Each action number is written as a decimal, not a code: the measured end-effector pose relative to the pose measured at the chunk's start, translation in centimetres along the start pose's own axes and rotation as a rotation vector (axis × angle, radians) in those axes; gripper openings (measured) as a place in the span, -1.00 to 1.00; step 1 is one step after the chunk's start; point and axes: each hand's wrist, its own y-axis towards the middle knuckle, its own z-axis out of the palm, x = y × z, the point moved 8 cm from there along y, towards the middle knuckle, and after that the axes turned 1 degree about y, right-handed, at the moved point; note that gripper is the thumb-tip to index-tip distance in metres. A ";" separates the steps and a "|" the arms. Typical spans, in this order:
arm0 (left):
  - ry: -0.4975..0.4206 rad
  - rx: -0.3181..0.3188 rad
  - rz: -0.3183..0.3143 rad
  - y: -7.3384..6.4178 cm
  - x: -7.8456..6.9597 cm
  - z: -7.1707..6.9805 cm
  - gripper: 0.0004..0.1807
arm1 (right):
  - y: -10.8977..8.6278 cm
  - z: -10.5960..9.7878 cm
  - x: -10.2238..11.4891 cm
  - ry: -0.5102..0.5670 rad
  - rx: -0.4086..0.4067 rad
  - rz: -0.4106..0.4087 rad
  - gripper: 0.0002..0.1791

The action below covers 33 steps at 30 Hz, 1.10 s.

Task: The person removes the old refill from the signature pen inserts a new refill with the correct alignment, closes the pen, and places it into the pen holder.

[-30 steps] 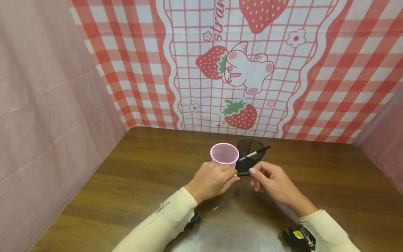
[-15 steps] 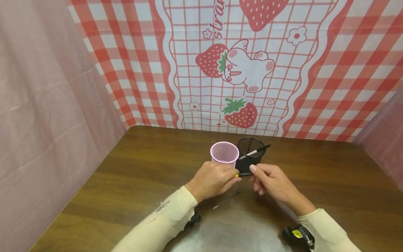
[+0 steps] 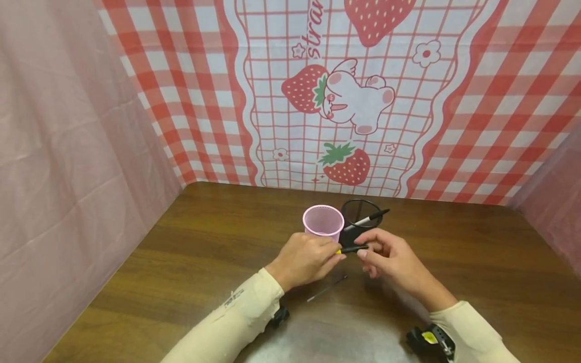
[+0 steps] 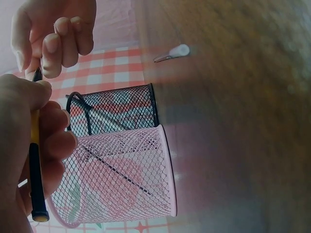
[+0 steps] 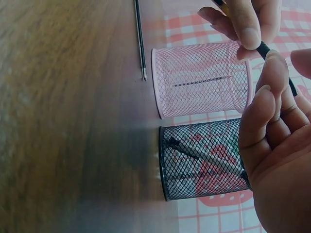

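Note:
My left hand (image 3: 310, 257) grips a yellow-and-black pen (image 4: 35, 160), its black end pointing right in the head view. The fingers of my right hand (image 3: 392, 257) surround that black end loosely, with thumb and forefinger parted; in the right wrist view the pen's end passes behind the fingertips. Below the hands a thin dark pen refill (image 3: 327, 289) with a metallic tip lies on the table. Just behind my left hand stands a pink mesh pen cup (image 3: 324, 222), partly covered by the knuckles.
Beside the pink cup is a black mesh pen cup (image 3: 362, 214), holding a white-and-black pen (image 3: 369, 220) that leans right. A small white piece with a metal clip (image 4: 179, 51) lies on the wooden table (image 3: 204, 242). Checked cloth (image 3: 204, 101) hangs behind.
My right thumb and forefinger pinched the pen's black end earlier; now they have spread apart around it. The left hand, cups and refill stay in place.

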 end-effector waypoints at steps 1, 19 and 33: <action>-0.001 0.001 -0.001 0.0 0.0 0.0 -0.83 | 0.0 0.1 0.0 0.003 0.002 0.000 -0.80; -0.021 0.005 0.015 -0.2 -0.3 0.3 -0.86 | 0.2 0.5 0.2 -0.189 -0.051 -0.034 -0.89; -0.037 0.018 0.044 0.1 -0.7 0.4 -0.87 | 0.1 0.5 -0.1 -0.245 -0.075 -0.006 -0.72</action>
